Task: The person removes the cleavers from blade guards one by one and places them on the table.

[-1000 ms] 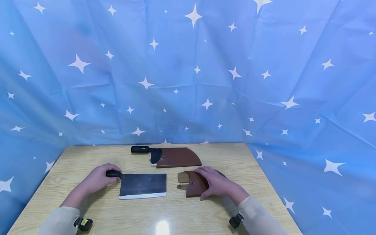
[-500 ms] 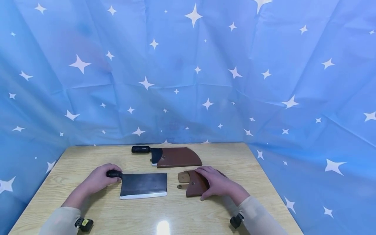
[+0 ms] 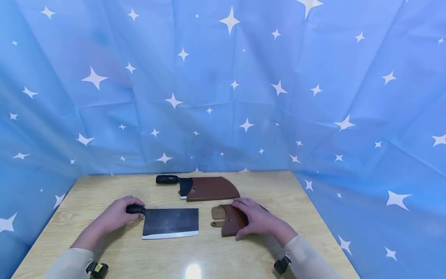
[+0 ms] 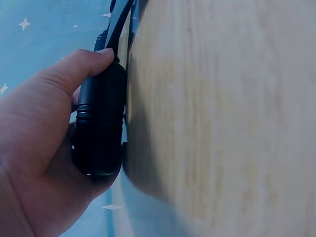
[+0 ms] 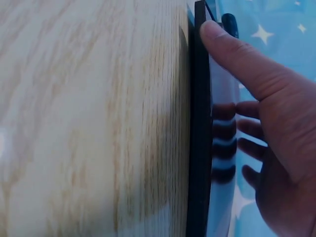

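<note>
On the left of the table, a cleaver (image 3: 170, 221) lies flat with its dark blade pointing right and its pale edge toward me. My left hand (image 3: 120, 212) holds its black handle (image 4: 101, 118), thumb at the blade end in the left wrist view. To the right lies an unfilled brown leather knife sheath (image 3: 231, 224), its mouth and tan straps facing the blade. My right hand (image 3: 256, 220) spans the sheath from above. In the right wrist view the thumb (image 5: 215, 32) rests at the dark edge of the sheath, and the curled fingers (image 5: 251, 128) come over its glossy face.
Behind these, a second knife in a brown sheath (image 3: 212, 189) lies with its black handle (image 3: 167, 179) to the left. The wooden table (image 3: 150, 259) ends at a blue star-patterned cloth (image 3: 209, 77). A small gap of table separates the blade from the sheath straps.
Both hands, the cleaver and the sheath keep their places. The whole head view has shifted very slightly.
</note>
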Available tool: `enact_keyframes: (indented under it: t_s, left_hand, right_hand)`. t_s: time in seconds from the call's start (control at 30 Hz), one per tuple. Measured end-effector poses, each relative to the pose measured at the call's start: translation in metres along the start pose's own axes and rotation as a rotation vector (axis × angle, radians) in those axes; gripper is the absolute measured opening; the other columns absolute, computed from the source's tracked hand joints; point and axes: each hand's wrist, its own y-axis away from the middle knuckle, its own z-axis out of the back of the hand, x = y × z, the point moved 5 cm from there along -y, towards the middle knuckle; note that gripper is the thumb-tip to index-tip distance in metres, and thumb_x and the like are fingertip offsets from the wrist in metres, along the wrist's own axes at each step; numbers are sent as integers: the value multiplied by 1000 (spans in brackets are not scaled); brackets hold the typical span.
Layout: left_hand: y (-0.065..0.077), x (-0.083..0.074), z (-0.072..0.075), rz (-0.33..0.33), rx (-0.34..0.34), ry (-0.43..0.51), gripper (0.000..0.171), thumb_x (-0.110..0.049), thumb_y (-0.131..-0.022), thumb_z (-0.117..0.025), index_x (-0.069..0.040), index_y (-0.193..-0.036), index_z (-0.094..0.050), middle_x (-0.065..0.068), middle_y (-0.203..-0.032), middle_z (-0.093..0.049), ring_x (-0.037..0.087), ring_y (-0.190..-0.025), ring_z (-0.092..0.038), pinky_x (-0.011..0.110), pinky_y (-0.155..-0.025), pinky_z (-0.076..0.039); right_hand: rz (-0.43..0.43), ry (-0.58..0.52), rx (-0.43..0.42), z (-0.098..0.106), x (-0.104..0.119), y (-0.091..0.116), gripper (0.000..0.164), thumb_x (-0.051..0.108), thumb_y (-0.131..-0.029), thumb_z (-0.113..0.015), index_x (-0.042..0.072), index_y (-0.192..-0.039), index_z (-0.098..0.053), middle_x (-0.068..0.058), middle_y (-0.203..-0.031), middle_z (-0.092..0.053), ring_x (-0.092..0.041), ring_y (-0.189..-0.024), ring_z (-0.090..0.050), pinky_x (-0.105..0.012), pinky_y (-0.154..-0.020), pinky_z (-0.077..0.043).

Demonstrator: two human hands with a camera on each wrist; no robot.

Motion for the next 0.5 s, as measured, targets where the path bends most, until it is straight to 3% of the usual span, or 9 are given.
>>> enact_keyframes:
  t_s: [0.2, 0.37, 0.5]
  left_hand:
    - [0, -5, 5, -22, 17, -66, 37, -32, -93, -92, -13, -122, -80, -3, -112, -74, 23, -105, -69, 47, -89, -58]
    - [-4, -13, 11, -19, 9, -51, 41, -35, -96, -89, -9, -127, -79, 2, -118, -75, 31, -113, -71, 56, -97, -58]
    - [-14, -19, 14, -7, -26, -44, 40, -33, -100, -86, -7, -129, -78, 8, -123, -75, 34, -115, -69, 57, -94, -59]
  right_hand:
    - [20, -12, -24, 4, 5, -4, 105, 58, -83, -96, 9, -165, -51, -15, -173, -41, -41, -158, -39, -62, -121, -42]
    - [40, -14, -64, 10, 7, -10, 95, 51, -86, -96, 5, -158, -57, -18, -170, -44, -41, -155, -41, -61, -122, -41]
    - [33, -40, -81, 17, 10, -15, 88, 47, -87, -96, 4, -155, -61, -17, -169, -46, -41, -155, -40, -62, -123, -39]
